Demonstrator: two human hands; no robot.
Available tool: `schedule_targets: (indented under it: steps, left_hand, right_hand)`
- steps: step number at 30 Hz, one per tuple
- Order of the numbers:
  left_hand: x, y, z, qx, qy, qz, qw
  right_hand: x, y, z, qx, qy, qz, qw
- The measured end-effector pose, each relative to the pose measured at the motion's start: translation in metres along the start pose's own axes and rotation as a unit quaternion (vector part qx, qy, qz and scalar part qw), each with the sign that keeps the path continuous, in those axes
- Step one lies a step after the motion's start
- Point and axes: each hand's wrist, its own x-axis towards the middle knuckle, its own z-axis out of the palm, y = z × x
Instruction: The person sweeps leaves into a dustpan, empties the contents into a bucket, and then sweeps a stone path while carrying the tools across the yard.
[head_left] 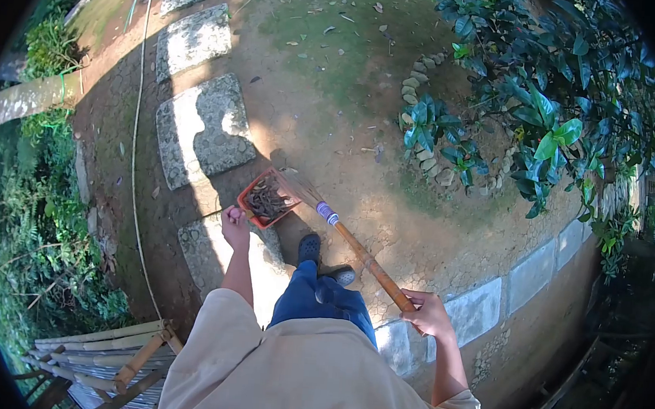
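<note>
Broom, one, in right hand

Beige short-sleeved shirt, blue trousers, dark clogs with holes.

"What's the ground like?"
"Bare brown dirt, finely cracked in places, with green patches towards the top of the view. Sunlight and shadow break it up."
"And the slabs?"
"Rough grey ones, set apart in a row left of centre, running from the top down towards the middle. Sun falls across parts of them."
"Anything beside them?"
"A long, thin, pale line to their left. Pipe or cord, I can't tell."
"On the right?"
"Small stones in a curve around a planted patch. Lower down, flat grey blocks form a slanting edge."
"Any leaves?"
"A scattering, mostly near the top, lying apart."
</note>
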Motion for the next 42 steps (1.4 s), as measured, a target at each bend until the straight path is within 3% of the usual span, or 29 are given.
schedule_targets:
  steps: [4, 7, 10, 13, 19, 22, 28, 34, 42]
  left_hand:
    - [0.013, -0.007, 0.006, -0.025, 0.019, -0.009, 0.999]
    - [0.016, -0.008, 0.009, -0.041, 0.011, -0.013, 0.999]
    - [0.008, -0.008, 0.009, -0.013, 0.015, -0.042, 0.999]
    - [0.002, -0.013, 0.013, -0.018, 0.026, -0.059, 0.998]
    - [0.004, -0.024, 0.012, -0.045, 0.023, -0.063, 0.997]
    - [0.006, -0.02, 0.011, -0.058, 0.018, -0.06, 0.996]
    - [0.003, -0.004, 0.017, -0.039, -0.004, -0.025, 0.999]
    - [0.002, 0.007, 0.035, -0.012, -0.034, 0.007, 0.999]
    - [-0.004, 0.009, 0.089, -0.051, -0.058, 0.024, 0.997]
  right_hand:
    - [0.025, 0.016, 0.007, 0.005, 0.069, -0.065, 0.995]
    - [0.059, 0.031, 0.019, -0.092, 0.148, -0.166, 0.971]
    - [0.08, 0.013, 0.029, -0.064, 0.129, -0.127, 0.981]
    - [0.09, -0.01, 0.038, -0.122, 0.103, -0.069, 0.985]
    - [0.08, 0.007, 0.034, -0.09, 0.029, -0.099, 0.991]
    - [0.054, 0.01, 0.022, -0.034, 0.012, -0.063, 0.997]
    - [0.025, 0.002, 0.009, -0.015, 0.042, -0.024, 0.999]
    - [0.04, 0.051, 0.01, 0.064, 0.122, -0.055, 0.989]
    - [0.051, 0.066, -0.013, 0.094, 0.193, 0.003, 0.977]
